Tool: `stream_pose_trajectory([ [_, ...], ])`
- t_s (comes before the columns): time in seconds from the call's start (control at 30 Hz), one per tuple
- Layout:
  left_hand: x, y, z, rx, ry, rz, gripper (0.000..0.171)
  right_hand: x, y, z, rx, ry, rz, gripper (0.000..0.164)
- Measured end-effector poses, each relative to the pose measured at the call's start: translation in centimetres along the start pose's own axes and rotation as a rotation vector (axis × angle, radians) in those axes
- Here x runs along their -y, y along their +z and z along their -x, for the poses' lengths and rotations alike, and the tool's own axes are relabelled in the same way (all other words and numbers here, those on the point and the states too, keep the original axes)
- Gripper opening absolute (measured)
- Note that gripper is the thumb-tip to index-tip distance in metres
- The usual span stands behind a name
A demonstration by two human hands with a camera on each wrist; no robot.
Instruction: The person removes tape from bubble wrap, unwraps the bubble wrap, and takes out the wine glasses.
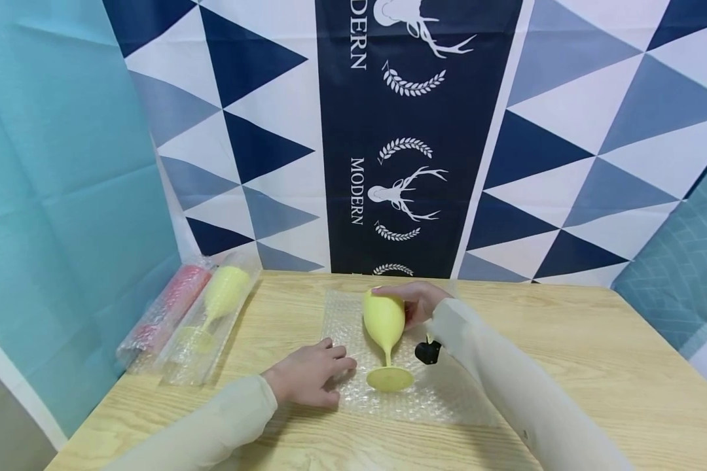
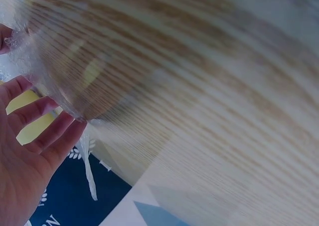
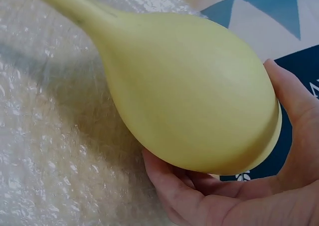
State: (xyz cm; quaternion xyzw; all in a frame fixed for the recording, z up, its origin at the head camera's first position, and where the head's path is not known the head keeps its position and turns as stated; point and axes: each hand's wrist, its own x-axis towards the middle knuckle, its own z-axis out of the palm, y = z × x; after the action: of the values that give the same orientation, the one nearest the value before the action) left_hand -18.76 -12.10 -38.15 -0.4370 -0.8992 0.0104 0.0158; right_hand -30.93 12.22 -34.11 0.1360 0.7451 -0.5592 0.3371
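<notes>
A yellow wine goblet (image 1: 384, 319) lies tilted over a sheet of bubble wrap (image 1: 433, 402), its round foot toward me. My right hand (image 1: 419, 302) grips the goblet's bowl near the rim, thumb on one side and fingers on the other, as the right wrist view shows (image 3: 239, 196). To the left of the goblet, my left hand (image 1: 313, 374) rests at the sheet's left edge. In the left wrist view its loosely extended fingers (image 2: 42, 121) touch the edge of the wrap, with part of the yellow goblet beyond them.
On the left of the wooden table (image 1: 571, 366) lie two bubble-wrapped items: a red one (image 1: 173, 304) and a yellow goblet (image 1: 226, 291). A black wrist camera (image 1: 427, 352) hangs under my right wrist. A patterned cloth (image 1: 412, 131) stands behind the table.
</notes>
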Motion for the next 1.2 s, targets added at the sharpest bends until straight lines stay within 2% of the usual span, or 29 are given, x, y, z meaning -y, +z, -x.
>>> stream_pose_trajectory([
  [0.27, -0.1, 0.8, 0.3, 0.006, -0.004, 0.022, 0.046, -0.8, 0.2, -0.2, -0.017, -0.003, -0.025, 0.071],
  [0.4, -0.2, 1.6, 0.4, 0.008, -0.010, 0.028, 0.048, -1.5, 0.0, -0.7, 0.012, -0.018, -0.029, 0.066],
  [0.53, -0.2, 2.0, 0.4, -0.002, -0.006, 0.036, 0.047, -1.9, -0.6, -1.1, 0.071, -0.068, -0.001, 0.069],
  [0.63, -0.1, 2.0, 0.3, -0.014, 0.002, 0.033, 0.046, -1.7, -0.4, 0.2, 0.102, -0.107, 0.010, 0.070],
  [0.73, 0.0, 1.7, 0.1, -0.024, 0.010, 0.029, 0.047, -1.2, 0.2, 1.8, 0.065, -0.121, 0.003, 0.065],
  [0.87, 0.3, 1.3, -0.1, -0.039, 0.021, 0.022, 0.047, -0.8, 0.3, 2.7, 0.027, -0.147, 0.018, 0.064],
  [1.0, 0.6, 1.0, -0.2, -0.047, 0.023, 0.009, 0.046, -0.5, -0.1, 3.5, 0.031, -0.182, 0.025, 0.063],
  [1.1, 0.7, 0.8, -0.2, -0.046, 0.019, 0.010, 0.047, -0.3, -0.4, 4.5, 0.038, -0.214, 0.028, 0.057],
  [1.2, 0.8, 0.7, -0.2, -0.031, 0.014, 0.016, 0.049, -0.1, -0.6, 5.7, -0.008, -0.248, 0.035, 0.048],
])
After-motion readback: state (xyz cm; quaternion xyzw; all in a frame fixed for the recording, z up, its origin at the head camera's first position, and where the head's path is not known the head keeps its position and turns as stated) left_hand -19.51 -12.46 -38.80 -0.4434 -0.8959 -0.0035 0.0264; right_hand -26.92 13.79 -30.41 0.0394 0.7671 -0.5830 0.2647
